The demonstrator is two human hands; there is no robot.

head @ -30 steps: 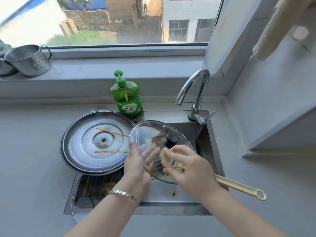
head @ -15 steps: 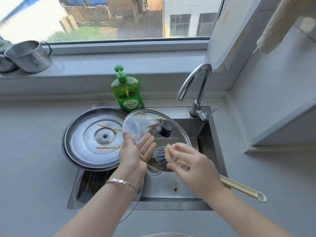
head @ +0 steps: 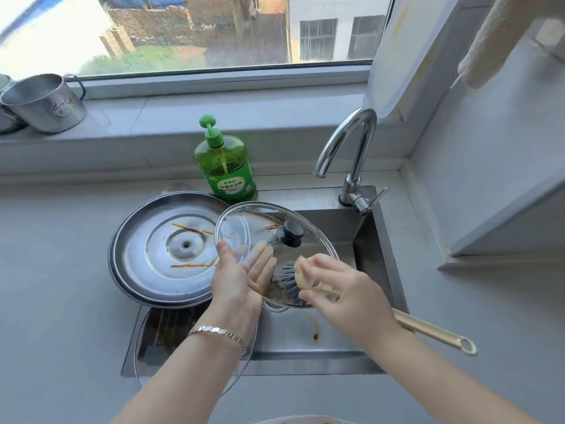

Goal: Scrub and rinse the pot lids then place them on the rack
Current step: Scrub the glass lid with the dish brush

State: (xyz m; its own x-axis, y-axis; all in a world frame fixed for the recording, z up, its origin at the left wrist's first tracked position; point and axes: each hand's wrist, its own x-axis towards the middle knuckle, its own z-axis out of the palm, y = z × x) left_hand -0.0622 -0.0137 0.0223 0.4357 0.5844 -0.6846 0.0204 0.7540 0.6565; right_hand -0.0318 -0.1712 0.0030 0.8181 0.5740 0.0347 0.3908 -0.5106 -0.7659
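Glass lid (head: 260, 221) pinched by left fingers (head: 225, 254), right fingers (head: 318, 270) gripping brush (head: 434, 333), steel lid (head: 159, 249) beside

Wide window (head: 195, 32), daylight, buildings outside; grey sill (head: 214, 114); grey countertop (head: 55, 270).

Glass lid (head: 260, 228) has moved left and up in the left hand (head: 241, 276) and now overlaps the steel lid (head: 159, 249) more. Knob (head: 293, 233) is farther from the brush (head: 287, 281), which now sits nearer the lid's lower rim.
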